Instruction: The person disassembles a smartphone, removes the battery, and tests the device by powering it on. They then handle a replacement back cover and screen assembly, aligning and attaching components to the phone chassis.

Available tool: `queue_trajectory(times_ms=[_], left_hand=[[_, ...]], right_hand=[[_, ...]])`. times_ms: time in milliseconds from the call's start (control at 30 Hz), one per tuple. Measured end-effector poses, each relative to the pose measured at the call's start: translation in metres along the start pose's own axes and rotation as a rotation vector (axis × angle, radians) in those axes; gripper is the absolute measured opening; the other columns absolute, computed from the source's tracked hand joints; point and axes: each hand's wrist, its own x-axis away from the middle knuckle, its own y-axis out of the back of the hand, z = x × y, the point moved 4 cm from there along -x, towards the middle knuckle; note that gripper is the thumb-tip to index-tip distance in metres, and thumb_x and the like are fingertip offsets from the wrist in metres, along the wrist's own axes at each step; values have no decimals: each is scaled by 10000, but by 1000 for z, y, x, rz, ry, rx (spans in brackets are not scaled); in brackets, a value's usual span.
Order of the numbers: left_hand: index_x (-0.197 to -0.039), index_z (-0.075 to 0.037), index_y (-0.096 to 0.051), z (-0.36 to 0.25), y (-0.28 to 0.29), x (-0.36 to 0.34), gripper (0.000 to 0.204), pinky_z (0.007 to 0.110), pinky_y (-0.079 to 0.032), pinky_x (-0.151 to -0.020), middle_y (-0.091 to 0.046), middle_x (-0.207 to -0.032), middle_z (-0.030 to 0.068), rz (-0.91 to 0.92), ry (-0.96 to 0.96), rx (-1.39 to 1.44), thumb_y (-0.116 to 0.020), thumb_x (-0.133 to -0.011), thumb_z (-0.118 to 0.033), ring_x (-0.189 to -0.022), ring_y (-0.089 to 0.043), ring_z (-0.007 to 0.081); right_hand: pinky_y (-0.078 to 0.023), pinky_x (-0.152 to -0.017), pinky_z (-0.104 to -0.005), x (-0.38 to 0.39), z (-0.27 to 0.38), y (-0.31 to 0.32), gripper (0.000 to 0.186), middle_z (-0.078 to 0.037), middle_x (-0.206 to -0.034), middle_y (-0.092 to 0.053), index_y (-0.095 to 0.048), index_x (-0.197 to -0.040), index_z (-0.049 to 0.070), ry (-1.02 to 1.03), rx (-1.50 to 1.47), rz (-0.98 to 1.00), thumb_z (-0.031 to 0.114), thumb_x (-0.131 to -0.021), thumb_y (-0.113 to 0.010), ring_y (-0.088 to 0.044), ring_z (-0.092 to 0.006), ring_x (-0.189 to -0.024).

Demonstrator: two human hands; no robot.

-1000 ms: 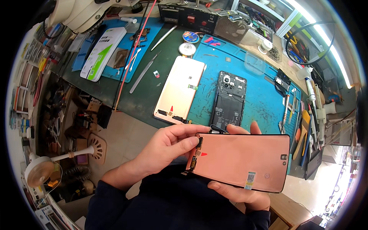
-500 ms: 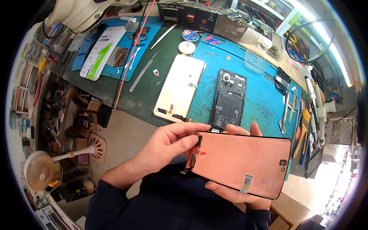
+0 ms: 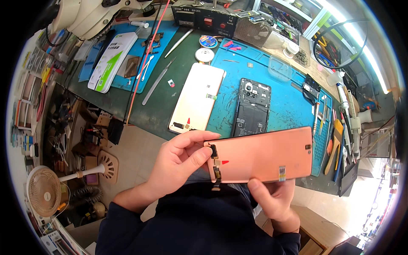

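Both my hands hold a phone screen panel (image 3: 263, 157), its copper-pink back toward me, above the bench's front edge. Thumb and fingers of my left hand (image 3: 178, 163) pinch its left end, beside a black connector and a short ribbon cable (image 3: 216, 183) that hangs below the lower edge. My right hand (image 3: 274, 197) grips the lower edge with its thumb in front; its other fingers are hidden behind the panel. Beyond lies an opened phone (image 3: 253, 102) with its dark inside showing, partly covered by the panel. A second, paler screen panel (image 3: 198, 97) lies to its left.
A blue work mat (image 3: 282, 100) covers the middle of the bench. Tweezers (image 3: 158, 81), a solder spool (image 3: 208, 41) and a white-green box (image 3: 112, 61) lie left and behind. Brushes (image 3: 335, 140) and screwdrivers crowd the right side. A microscope (image 3: 85, 17) overhangs the far left.
The panel has tilted, its right end rising. My right hand has moved from spanning both long edges to gripping the lower edge; its fingertips no longer show along the top edge.
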Motion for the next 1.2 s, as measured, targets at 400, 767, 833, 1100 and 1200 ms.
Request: queue_trajectory(times_ms=[400,767,833,1100,1200], left_hand=[[-1288,42,-612,5,1,1,316,278,-562,-941,-677,-1167,68,22,-79,-74,-696,-987,-3,-1066,-661,120],[-1203,36,-643,4,0,1,230,293,-562,-966,-694,-1152,73,14,-88,-105,-692,-979,23,-1066,-678,134],[-1193,38,-652,6,0,0,214,302,-566,-974,-697,-1145,81,25,-89,-71,-676,-980,48,-1080,-684,147],[-1194,39,-676,4,0,-3,195,333,-549,-1031,-710,-1226,151,92,-175,-90,-595,-1018,67,-1190,-679,224],[-1199,36,-677,4,0,-4,198,341,-542,-1038,-710,-1244,158,107,-193,-101,-575,-1030,59,-1209,-670,232]], right_hand=[[-521,-823,-274,2,-3,5,182,-101,-1151,-701,-670,-1158,-85,-177,-114,-135,-53,-984,-626,-655,-133,-1003],[-528,-960,-354,11,-9,5,216,-158,-1302,-638,-668,-1167,-37,-72,8,-112,-76,-956,-644,-631,-227,-1197],[-536,-964,-374,8,-4,0,258,-186,-1302,-652,-676,-1185,-26,4,-34,-142,-85,-935,-654,-656,-260,-1178],[-577,-877,-412,-14,32,-4,408,-211,-1206,-714,-701,-1221,-12,356,413,76,24,-824,-790,-719,-338,-1023],[-575,-858,-399,-13,31,-4,409,-201,-1203,-715,-710,-1206,-15,403,459,72,80,-819,-799,-717,-321,-1012]])
